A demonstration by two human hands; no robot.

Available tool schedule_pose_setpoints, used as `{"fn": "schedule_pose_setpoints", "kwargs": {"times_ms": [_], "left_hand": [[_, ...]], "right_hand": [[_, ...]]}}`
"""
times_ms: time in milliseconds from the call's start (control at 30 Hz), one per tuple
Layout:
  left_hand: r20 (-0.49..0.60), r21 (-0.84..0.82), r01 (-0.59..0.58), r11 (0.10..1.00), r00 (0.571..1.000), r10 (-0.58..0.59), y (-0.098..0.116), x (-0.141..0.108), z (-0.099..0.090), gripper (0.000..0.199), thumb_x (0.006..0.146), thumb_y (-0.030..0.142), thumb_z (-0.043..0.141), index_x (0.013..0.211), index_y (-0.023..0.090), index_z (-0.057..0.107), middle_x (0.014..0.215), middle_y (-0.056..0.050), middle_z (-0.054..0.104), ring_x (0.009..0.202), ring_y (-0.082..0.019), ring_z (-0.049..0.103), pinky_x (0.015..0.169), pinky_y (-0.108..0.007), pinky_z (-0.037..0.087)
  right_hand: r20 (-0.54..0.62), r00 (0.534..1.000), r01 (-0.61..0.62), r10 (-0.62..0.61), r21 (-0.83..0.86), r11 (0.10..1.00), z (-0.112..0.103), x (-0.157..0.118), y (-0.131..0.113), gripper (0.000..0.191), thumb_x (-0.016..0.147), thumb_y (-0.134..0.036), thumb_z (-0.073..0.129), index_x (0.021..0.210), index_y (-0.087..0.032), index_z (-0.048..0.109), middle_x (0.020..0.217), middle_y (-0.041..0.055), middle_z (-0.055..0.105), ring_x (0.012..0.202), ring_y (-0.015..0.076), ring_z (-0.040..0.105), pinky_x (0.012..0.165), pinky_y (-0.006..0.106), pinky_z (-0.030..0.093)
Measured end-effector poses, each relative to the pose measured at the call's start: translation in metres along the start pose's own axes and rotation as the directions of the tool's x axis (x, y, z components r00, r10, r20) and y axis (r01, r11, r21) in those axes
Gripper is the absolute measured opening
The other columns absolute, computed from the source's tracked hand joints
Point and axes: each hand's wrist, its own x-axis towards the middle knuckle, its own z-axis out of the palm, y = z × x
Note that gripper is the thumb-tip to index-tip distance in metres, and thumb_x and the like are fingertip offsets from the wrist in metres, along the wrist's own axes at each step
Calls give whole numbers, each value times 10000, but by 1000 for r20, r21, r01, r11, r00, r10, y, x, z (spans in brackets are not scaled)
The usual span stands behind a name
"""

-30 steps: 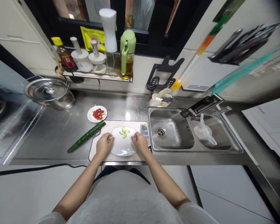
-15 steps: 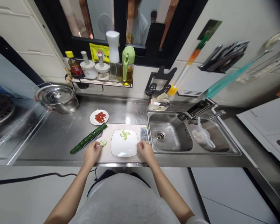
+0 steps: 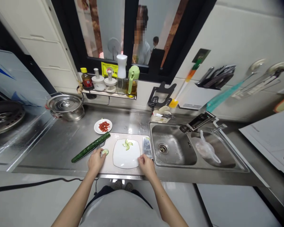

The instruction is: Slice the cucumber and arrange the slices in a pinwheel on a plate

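Note:
A white square plate [image 3: 126, 159] lies on a pale cutting board [image 3: 109, 164], with several thin green-edged cucumber slices [image 3: 127, 144] fanned near its far edge. My left hand [image 3: 96, 160] is left of the plate, its fingers closed at a small stack of cucumber slices [image 3: 105, 152]. At the plate's right edge is my right hand [image 3: 145, 164], fingers pinched; whether anything is between them is hidden. A long cucumber [image 3: 91, 147] rests at the board's left. Beyond it sits a small white dish [image 3: 103, 126] of chopped red pieces. A knife blade [image 3: 147, 147] lies on the board's right side.
To the right is a double sink [image 3: 172, 142] with a black faucet [image 3: 196, 122] and a plastic bag [image 3: 207, 148]. A lidded steel pot [image 3: 67, 107] stands back left. Bottles line a wall shelf [image 3: 111, 93]. A person [image 3: 142, 47] shows in the window.
The camera view has tilted upward, so the counter sits lower in the picture. My right hand has shifted slightly left over the plate's edge. My left hand stays by the small slices.

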Motion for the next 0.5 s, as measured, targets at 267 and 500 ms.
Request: {"fn": "schedule_pose_setpoints", "kwargs": {"times_ms": [267,500], "left_hand": [[-45,9,-33,999,998,33,5,-3,2,233,866,326,497,1021,237,646,1045,-74,654,890,-242,614,612,-288,354],[-71,-198,7,980,997,-22,8,-2,4,145,837,327,531,877,230,631,867,-40,690,775,-205,608,612,-265,343]], "right_hand": [[-3,1000,9,-9,41,999,3,-6,2,121,871,-249,525,798,-197,607,615,-10,562,609,145,519,586,222,279],[4,1000,28,-28,38,999,3,-3,9,140,869,-265,500,802,-201,605,601,-11,549,597,150,513,573,227,275]]}}
